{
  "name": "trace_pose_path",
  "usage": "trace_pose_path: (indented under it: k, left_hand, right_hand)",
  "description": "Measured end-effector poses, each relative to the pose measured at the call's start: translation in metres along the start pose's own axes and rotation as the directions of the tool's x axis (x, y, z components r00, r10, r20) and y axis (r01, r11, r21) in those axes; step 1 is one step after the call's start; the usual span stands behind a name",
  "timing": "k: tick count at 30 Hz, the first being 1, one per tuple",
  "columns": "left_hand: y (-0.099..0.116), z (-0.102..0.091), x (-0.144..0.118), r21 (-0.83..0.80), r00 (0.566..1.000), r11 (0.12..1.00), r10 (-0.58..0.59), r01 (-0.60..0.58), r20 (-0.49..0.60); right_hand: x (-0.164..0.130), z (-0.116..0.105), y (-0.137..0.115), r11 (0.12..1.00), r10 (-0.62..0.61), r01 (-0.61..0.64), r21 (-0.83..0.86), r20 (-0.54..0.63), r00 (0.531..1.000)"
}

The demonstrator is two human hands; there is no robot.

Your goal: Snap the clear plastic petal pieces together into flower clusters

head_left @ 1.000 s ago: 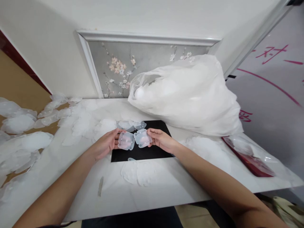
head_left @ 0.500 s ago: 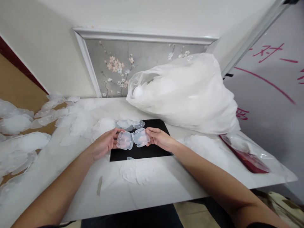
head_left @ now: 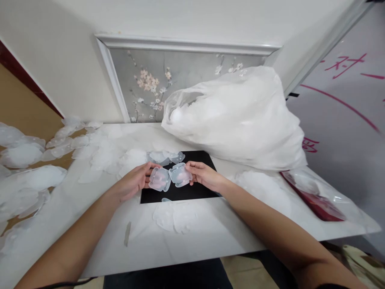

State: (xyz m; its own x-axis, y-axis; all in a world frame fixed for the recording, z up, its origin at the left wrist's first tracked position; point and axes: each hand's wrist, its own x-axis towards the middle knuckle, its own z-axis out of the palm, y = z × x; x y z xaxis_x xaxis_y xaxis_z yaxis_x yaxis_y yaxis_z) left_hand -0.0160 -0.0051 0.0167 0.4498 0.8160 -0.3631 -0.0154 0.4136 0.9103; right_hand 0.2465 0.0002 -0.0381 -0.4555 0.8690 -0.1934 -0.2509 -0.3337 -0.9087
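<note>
Two translucent plastic shells, left shell (head_left: 159, 179) pinched in left hand (head_left: 134, 184), right shell (head_left: 180, 175) in right hand (head_left: 204, 176), above black mat (head_left: 180, 192) on counter (head_left: 210, 237): seemingly light, thin, flexible, slippery; best gripped at edges.

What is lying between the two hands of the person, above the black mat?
In the head view, an opened clear plastic clamshell spans the gap: left hand grips one half, right hand the other, over the black mat.
</note>
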Motion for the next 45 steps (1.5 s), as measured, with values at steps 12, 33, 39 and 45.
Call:
trace_pose_path:
  k: [12,33,39,45]
  left_hand:
    - [0.01,0.004,-0.016,0.51,0.969,0.86,-0.136,0.011,0.209]
    - [-0.027,-0.008,0.027,0.931,0.862,0.205,0.476,-0.303,0.175]
    - [-0.015,-0.009,0.02,0.876,0.817,0.33,0.564,-0.351,0.115]
    - [-0.025,-0.011,0.035,0.927,0.838,0.212,0.52,-0.31,0.161]
  right_hand:
    - [-0.015,0.005,-0.015,0.928,0.189,-0.073,-0.366,0.294,0.937]
    - [0.014,0.008,0.004,0.298,-0.51,0.308,-0.903,0.123,0.852]
    - [0.01,0.008,-0.003,0.779,-0.518,0.318,-0.541,-0.267,0.813]
    - [0.02,0.001,0.009,0.827,-0.397,0.222,-0.516,-0.257,0.881]
